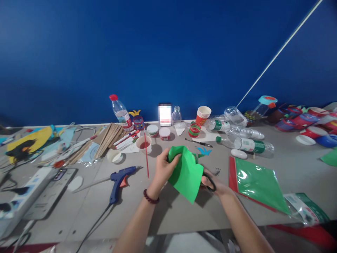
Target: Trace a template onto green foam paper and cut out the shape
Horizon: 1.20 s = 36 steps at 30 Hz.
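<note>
Left fingers (174,161) pinch green sheet (185,175); right fingers (204,180) grip scissors (213,187) — limp, overhanging sheet could fold, skewing any cut.

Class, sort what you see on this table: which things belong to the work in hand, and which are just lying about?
In use:
green sheet, in the left hand
black-handled scissors, in the right hand

Apparently just lying about:
blue glue gun
black pen
paper cups
</note>
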{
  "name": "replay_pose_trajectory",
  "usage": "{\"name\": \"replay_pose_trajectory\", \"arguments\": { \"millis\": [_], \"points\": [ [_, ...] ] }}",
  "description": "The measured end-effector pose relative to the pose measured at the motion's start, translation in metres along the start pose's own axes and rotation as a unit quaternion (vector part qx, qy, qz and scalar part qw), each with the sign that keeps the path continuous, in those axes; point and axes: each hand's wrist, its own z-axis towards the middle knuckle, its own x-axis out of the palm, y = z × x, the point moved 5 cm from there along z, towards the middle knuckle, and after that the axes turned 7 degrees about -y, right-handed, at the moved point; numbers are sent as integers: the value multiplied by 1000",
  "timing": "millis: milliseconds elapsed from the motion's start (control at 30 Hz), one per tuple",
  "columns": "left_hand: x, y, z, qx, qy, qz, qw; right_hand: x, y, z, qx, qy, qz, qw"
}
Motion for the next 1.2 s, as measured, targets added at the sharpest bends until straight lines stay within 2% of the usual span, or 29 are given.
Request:
{"name": "replay_pose_trajectory", "arguments": {
  "millis": [100, 233, 333, 400, 533, 667, 867, 1067, 1200],
  "points": [
    [-3, -2, -3, 33, -32, 38, 998, 10, 11, 1, -8, 58, -19, 998],
    [-7, -6, -8, 92, -64, 42, 993, 10, 23, 2, -40, 41, -67, 996],
    [-10, -12, -9, 147, -81, 28, 985, 2, 11, 1, -3, 29, -50, 998],
    [-10, -15, -8, 163, -66, 17, 984, -5, 0, 0, 21, 13, -23, 999],
    [-7, -16, -6, 130, -25, -4, 991, -13, -10, 4, 7, -31, -4, 999],
    [-11, -19, -4, 136, -39, 16, 990, -14, -6, 9, -30, -51, -7, 998],
    [-12, -22, -2, 128, -16, 47, 991, -17, -2, 10, -46, -86, -5, 995],
    [-11, -19, -2, 114, -26, 42, 992, -8, 6, 7, -52, -61, -18, 997],
    [-11, -18, -2, 126, -33, 39, 991, -9, 3, 7, -36, -59, 5, 998]
  ]
}}
